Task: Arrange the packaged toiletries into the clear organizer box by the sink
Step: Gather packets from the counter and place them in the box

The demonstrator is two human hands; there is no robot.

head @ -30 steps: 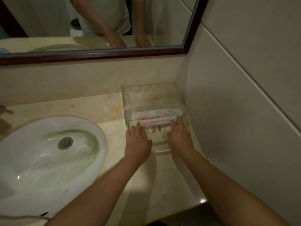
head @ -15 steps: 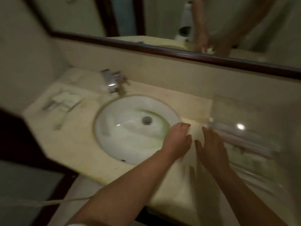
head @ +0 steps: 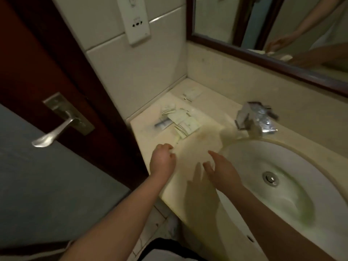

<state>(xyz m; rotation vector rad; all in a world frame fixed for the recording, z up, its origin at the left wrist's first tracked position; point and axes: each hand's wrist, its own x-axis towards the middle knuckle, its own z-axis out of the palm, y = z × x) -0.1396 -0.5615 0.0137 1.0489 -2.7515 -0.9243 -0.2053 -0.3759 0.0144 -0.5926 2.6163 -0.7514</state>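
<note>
A loose pile of white packaged toiletries point(head: 178, 119) lies on the beige counter left of the sink, and a flat packet point(head: 192, 93) sits farther back by the wall. My left hand point(head: 163, 160) hovers over the counter's front left edge with fingers loosely curled, holding nothing. My right hand point(head: 219, 169) is beside it with fingers spread, empty, at the sink's left rim. Both hands are a short way in front of the pile and touch none of it. The clear organizer box is out of view.
The white sink basin point(head: 244, 162) fills the right side, with a chrome faucet point(head: 256, 119) behind it. A dark-framed mirror point(head: 263, 59) hangs above. A brown door with a metal handle point(head: 56, 132) stands at the left, close to the counter's end.
My view has swung left from the organizer box, across the sink, to the counter's left end. Both hands left the box and moved left, empty, toward the pile of packets.
</note>
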